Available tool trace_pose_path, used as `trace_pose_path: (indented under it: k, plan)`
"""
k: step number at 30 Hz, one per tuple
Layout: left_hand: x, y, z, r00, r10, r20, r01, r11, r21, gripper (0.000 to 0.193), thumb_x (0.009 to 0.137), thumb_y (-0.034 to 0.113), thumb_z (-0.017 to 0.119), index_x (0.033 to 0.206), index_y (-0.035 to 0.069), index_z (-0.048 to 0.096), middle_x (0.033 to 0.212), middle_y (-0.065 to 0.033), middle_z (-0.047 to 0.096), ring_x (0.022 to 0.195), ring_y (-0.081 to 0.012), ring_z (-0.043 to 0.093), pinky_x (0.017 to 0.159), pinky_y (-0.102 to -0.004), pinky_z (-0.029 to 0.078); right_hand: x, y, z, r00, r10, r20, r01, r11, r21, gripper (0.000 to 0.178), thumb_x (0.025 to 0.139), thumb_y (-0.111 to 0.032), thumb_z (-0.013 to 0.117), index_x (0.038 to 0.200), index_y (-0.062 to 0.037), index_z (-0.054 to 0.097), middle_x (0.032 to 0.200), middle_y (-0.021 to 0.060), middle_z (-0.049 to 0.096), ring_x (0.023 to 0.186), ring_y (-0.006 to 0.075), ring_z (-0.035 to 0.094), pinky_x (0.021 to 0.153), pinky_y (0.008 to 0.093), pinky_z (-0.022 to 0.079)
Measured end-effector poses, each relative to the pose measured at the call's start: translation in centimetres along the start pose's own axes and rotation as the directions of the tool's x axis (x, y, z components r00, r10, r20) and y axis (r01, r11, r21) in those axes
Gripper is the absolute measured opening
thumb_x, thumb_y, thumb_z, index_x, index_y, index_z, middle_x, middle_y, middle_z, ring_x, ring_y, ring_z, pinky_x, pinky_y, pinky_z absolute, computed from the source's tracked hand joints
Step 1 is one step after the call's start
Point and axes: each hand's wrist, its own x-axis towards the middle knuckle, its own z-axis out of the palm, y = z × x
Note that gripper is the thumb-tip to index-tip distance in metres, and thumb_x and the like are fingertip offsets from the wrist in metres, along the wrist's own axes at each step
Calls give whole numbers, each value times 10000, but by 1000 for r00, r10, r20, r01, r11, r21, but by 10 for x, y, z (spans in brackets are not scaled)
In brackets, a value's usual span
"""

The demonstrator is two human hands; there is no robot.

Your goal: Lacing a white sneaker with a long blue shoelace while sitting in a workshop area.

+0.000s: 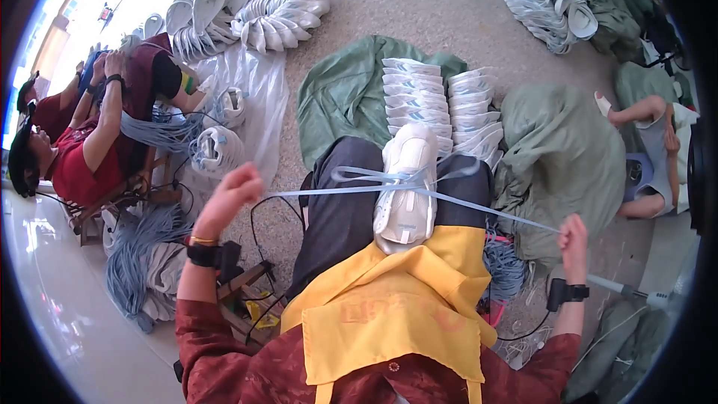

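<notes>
A white shoe (406, 209) lies lengthwise on my lap, its toe pointing away from me. A light blue shoelace (486, 209) crosses the shoe's top, with loops spread to both sides of a knot at the middle. Out to the left, my left hand (233, 198) is closed on one end of the lace, which runs nearly level and taut. My right hand (573, 243), in a fist farther out to the right, grips the other end, which slopes down toward it. Neither hand touches the shoe. Under the shoe are dark trousers and a yellow apron (389, 322).
Beyond my knees stand two rows of stacked white shoe pieces (416, 97) on green cloth (336, 90). Bundles of blue laces (142, 269) hang at the left, more (505, 262) by my right thigh. A person in red (97, 135) sits left; another person (658, 142) sits right.
</notes>
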Motion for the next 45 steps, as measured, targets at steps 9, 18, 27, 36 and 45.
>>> trace_pose_path:
  k: [9,18,27,36,45]
  plan:
    - [20,25,75,738,643,-206,-295,582,758,250,934,160,765,866,6,580,701,-94,578,641,-175,553,612,-322,454,-20,-31,145,970,-226,93,243,845,-477,141,1016,-140,689,1074,-19,732,874,14,720,578,32,551,510,206,440]
    - [63,59,182,906,364,-217,-313,920,238,288,963,157,759,1019,39,502,762,-72,689,640,-92,587,582,-282,466,-55,-46,297,844,-67,532,328,850,-413,215,976,-52,709,1162,53,679,924,65,740,593,82,666,523,235,524]
    - [50,72,135,993,96,61,-80,971,-224,165,973,93,718,1035,62,568,740,57,557,677,-27,499,586,-214,364,-44,-36,300,821,-153,550,450,766,-459,140,955,-100,749,965,36,720,698,34,686,541,51,602,505,240,466]
    - [61,79,129,925,155,348,-290,878,380,188,994,151,709,895,31,602,731,80,527,676,-29,438,586,-255,342,-41,-35,295,824,-106,556,418,776,-472,183,945,-134,770,868,20,709,631,-20,613,568,4,510,511,231,401]
    - [68,68,147,845,226,485,-94,955,-282,184,1055,197,619,935,63,587,1059,38,567,990,-53,501,915,-235,405,-43,-43,239,833,34,552,251,866,-432,160,974,-100,725,856,-17,658,723,-86,573,629,-11,495,547,202,389]
